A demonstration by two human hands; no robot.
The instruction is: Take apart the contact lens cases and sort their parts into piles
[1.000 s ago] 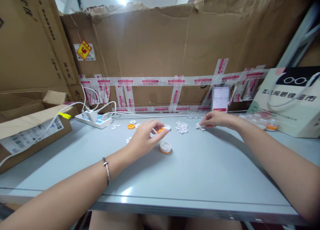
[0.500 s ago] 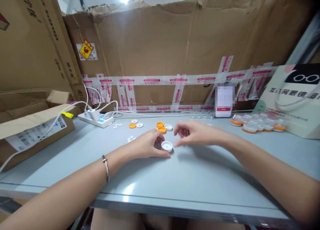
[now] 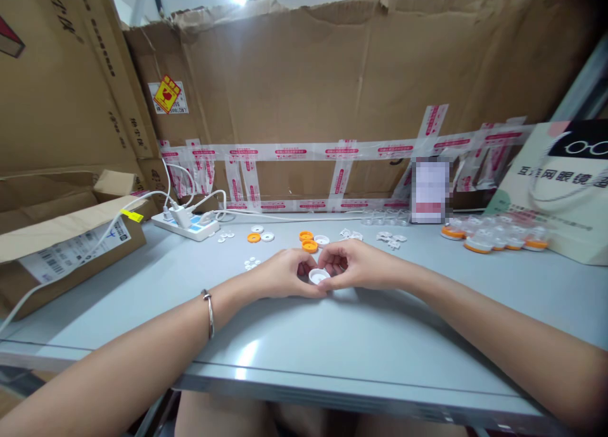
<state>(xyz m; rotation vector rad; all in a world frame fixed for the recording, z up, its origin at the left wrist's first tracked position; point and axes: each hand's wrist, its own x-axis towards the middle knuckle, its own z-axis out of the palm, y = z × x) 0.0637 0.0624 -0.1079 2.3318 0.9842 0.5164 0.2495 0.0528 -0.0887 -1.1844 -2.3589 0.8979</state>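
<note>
Between my two hands sits a small round white plastic cup-like part (image 3: 318, 275), its hollow side facing up. My left hand (image 3: 289, 273) curls round its left side, with the thumb along the near edge. My right hand (image 3: 349, 266) closes on it from the right, thumb at the front rim and fingers bent behind. The fingers partly cover its sides. Just beyond the hands lie orange rings (image 3: 309, 246) and a white disc (image 3: 322, 240). Small white caps (image 3: 251, 263) rest left of my left hand, and small white pieces (image 3: 392, 238) lie past my right wrist.
A white power strip (image 3: 186, 227) with cables and an open cardboard box (image 3: 71, 240) stand at left. Clear-topped orange and white parts (image 3: 494, 234) cluster at right beside a paper bag (image 3: 560, 196). A phone (image 3: 430, 190) leans against the large carton (image 3: 294, 88) behind.
My right hand has moved left and down from beside the white part and now grips it. My left hand stays around it. The view has shifted slightly.
</note>
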